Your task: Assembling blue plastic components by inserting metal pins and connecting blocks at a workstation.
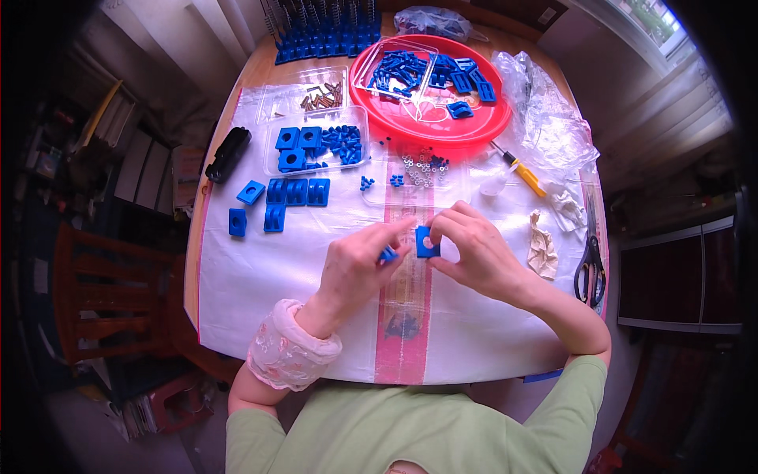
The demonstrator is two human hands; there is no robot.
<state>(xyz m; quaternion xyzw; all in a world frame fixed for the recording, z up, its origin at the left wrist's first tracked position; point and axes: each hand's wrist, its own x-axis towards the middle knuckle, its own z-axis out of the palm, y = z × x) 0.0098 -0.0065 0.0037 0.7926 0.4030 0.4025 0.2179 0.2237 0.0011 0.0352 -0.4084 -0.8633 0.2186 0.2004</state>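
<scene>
My right hand (479, 251) pinches a blue square plastic plate with a round hole (422, 250) between thumb and fingers, over the middle of the table. Just left of it, my left hand (354, 262) curls its fingers round a small blue plastic part (388, 253); most of that part is hidden. The two hands are close together. Off to the left lie several blue ridged blocks (296, 192) in a group, with two loose blue plates (251, 191) beside them. Beyond my hands are small blue pieces (396, 180) and white rings (422, 175).
A clear tray (365, 118) holds blue plates and small parts; another box holds brass-coloured screws (322, 98). A red basin (474, 134) with blue parts stands at the back. Blue spring-topped pieces (324, 46) are behind. At right lie a yellow-handled screwdriver (529, 180) and black scissors (590, 272).
</scene>
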